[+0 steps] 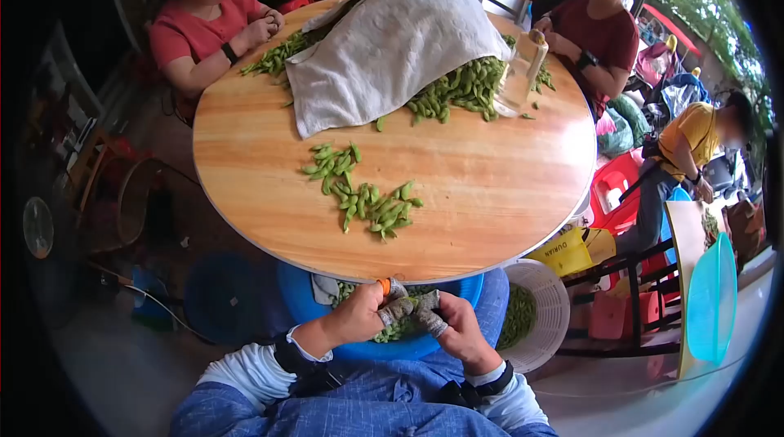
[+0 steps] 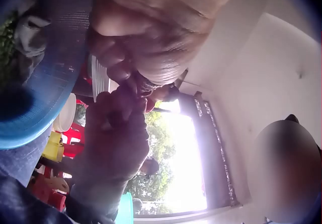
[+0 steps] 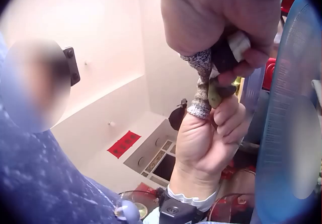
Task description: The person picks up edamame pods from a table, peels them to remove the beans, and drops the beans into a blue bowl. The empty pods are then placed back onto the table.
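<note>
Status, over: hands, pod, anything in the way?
Left hand and right hand together, pinching green pod. Pod above blue basket. Wooden table just ahead.

Daylight enters the head view from the upper right, where the trees (image 1: 686,8) glow and the sky bleaches white. The table (image 1: 490,192) is bright with a soft sheen, while the far left sinks into murky shadow. Wide-angle distortion curves the outer parts, and the corners go black. In the left wrist view, a bright opening (image 2: 188,168) glares white below centre, with a violet haze about it; the right hand (image 2: 118,133), against this light, is dim and soft in detail. The right wrist view is paler and more even, the left hand (image 3: 198,143) fairly crisp. Smooth blurred patches mark all three views.
</note>
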The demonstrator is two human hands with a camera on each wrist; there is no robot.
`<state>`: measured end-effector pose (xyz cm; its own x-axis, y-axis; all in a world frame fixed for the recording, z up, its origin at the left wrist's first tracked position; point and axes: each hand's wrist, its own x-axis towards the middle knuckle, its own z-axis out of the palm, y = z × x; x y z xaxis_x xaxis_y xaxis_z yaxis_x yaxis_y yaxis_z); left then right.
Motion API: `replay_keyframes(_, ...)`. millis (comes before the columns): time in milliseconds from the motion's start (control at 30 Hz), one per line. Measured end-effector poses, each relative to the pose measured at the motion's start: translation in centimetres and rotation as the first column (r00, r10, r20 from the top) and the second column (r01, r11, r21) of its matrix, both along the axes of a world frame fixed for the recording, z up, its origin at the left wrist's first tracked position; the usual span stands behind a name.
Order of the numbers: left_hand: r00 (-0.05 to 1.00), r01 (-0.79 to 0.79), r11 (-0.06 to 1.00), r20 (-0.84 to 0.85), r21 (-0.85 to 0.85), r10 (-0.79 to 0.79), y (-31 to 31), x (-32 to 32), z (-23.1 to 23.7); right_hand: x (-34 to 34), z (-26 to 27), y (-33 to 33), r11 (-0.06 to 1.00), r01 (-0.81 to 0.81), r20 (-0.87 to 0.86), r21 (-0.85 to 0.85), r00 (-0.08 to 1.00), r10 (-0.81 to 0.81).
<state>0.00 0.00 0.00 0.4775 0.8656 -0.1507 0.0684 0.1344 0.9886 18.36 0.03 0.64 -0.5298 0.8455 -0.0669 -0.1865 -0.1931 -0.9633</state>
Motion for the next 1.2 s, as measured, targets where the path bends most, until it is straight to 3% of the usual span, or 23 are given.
replay_keyframes(67, 0.999, -0.04, 0.998, 0.008, 0.042, 0.04, -0.4, 0.2, -0.9, 0.0, -0.4, -0.2, 1.0, -0.001, 0.06, 0.027, 0.998, -0.001)
replay_keyframes(167, 0.996, -0.084, 0.996, 0.012, -0.037, 0.084, -0.5, 0.2, -1.5, -0.4, -0.7, -0.2, 0.998, -0.013, 0.129, 0.054, 0.992, 0.006)
replay_keyframes(267, 0.987, -0.139, 0.99, -0.086, 0.004, 0.139, -0.7, 0.4, -0.8, -0.4, -2.0, -0.3, 0.993, -0.074, 0.247, 0.092, 0.968, 0.049)
replay_keyframes(367, 0.974, -0.19, 0.979, -0.137, -0.069, 0.179, -1.0, 0.3, -3.7, -0.6, -3.1, -0.2, 0.974, -0.106, 0.416, 0.199, 0.909, 0.014)
replay_keyframes(467, 0.983, -0.181, 0.961, -0.059, -0.211, 0.172, -1.0, 0.1, -4.6, -1.1, -3.9, -0.3, 0.977, 0.001, 0.351, 0.214, 0.933, -0.078)
replay_keyframes(567, 0.969, -0.115, 0.968, -0.24, -0.224, 0.06, -0.9, -0.5, -5.9, -0.3, -4.9, -0.1, 0.98, 0.062, 0.341, 0.191, 0.932, -0.125)
replay_keyframes(600, 0.924, -0.021, 1.0, -0.383, 0.014, 0.025, -1.1, -0.9, -5.9, 0.3, -5.1, -0.2, 0.97, 0.116, 0.316, 0.215, 0.931, -0.182)
replay_keyframes(633, 0.853, 0.11, 0.966, -0.521, 0.236, 0.03, -1.3, -1.2, -5.6, 1.4, -4.7, -0.1, 0.966, 0.191, 0.281, 0.174, 0.93, -0.235)
replay_keyframes(667, 0.763, 0.27, 0.868, -0.643, 0.416, 0.07, -1.4, -1.5, -5.2, 3.1, -3.9, 0.1, 0.943, 0.286, 0.329, 0.169, 0.886, -0.327)
replay_keyframes(700, 0.748, 0.317, 0.828, -0.658, 0.462, 0.081, -1.4, -1.7, -4.6, 5.7, -4.5, 0.4, 0.916, 0.335, 0.45, 0.222, 0.798, -0.401)
replay_keyframes(767, 0.724, 0.407, 0.734, -0.682, 0.544, 0.104, -1.4, -1.9, -2.3, 11.0, -6.0, 0.6, 0.771, 0.419, 0.596, 0.479, 0.49, -0.637)
replay_keyframes(800, 0.687, 0.415, 0.827, -0.726, 0.378, -0.013, -0.4, -1.4, 0.9, 13.2, -5.8, 0.4, 0.757, 0.431, 0.656, 0.492, 0.389, -0.647)
replay_keyframes(833, 0.793, 0.286, 0.811, -0.601, 0.51, 0.098, 0.6, -1.2, 2.7, 15.4, -6.4, -0.1, 0.739, 0.43, 0.696, 0.518, 0.291, -0.657)
replay_keyframes(867, 0.869, 0.138, 0.773, -0.45, 0.619, 0.205, 1.9, -1.1, 3.8, 16.3, -6.7, -0.6, 0.713, 0.46, 0.665, 0.529, 0.298, -0.685)
replay_keyframes(900, 0.85, 0.071, 0.71, -0.415, 0.701, 0.324, 3.8, -1.0, 4.0, 16.9, -6.9, -1.0, 0.686, 0.488, 0.632, 0.541, 0.303, -0.714)
replay_keyframes(933, 0.802, -0.028, 0.737, -0.425, 0.676, 0.42, 5.6, -0.7, 5.0, 17.2, -7.9, -1.5, 0.694, 0.516, 0.62, 0.502, 0.345, -0.705)
replay_keyframes(1000, 0.689, -0.066, 0.634, -0.425, 0.77, 0.587, 10.0, -0.3, 4.9, 16.6, -8.6, -1.7, 0.705, 0.538, 0.588, 0.463, 0.409, -0.698)
replay_keyframes(1033, 0.606, -0.02, 0.638, -0.498, 0.77, 0.62, 11.9, -0.1, 4.8, 15.1, -7.2, -1.8, 0.727, 0.549, 0.588, 0.412, 0.45, -0.673)
replay_keyframes(1067, 0.512, 0.029, 0.724, -0.632, 0.689, 0.582, 13.5, 0.3, 4.8, 14.2, -7.0, -1.8, 0.738, 0.54, 0.563, 0.405, 0.489, -0.666)
replay_keyframes(1200, 0.433, 0.161, 0.776, -0.75, 0.61, 0.5, 16.3, 0.6, 3.8, 11.4, -5.6, -1.8, 0.783, 0.51, 0.548, 0.356, 0.565, -0.617)
